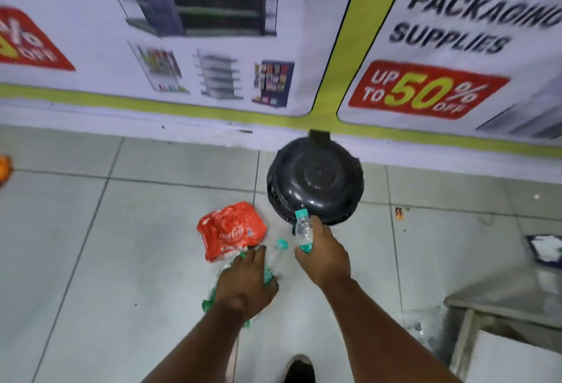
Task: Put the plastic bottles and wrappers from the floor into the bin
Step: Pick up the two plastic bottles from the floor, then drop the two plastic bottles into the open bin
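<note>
Lidded bin [316, 179] ahead, red wrapper [229, 230] beside it, possibly touching

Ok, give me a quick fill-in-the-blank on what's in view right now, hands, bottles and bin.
1. The right hand grips a clear bottle with a ____ cap.
2. The lid of the dark bin is ____.
3. The red wrapper lies on the ____, left of the bin.
4. The left hand is down on a second bottle beside the ____ wrapper.

Missing words: teal; closed; floor; red
</note>
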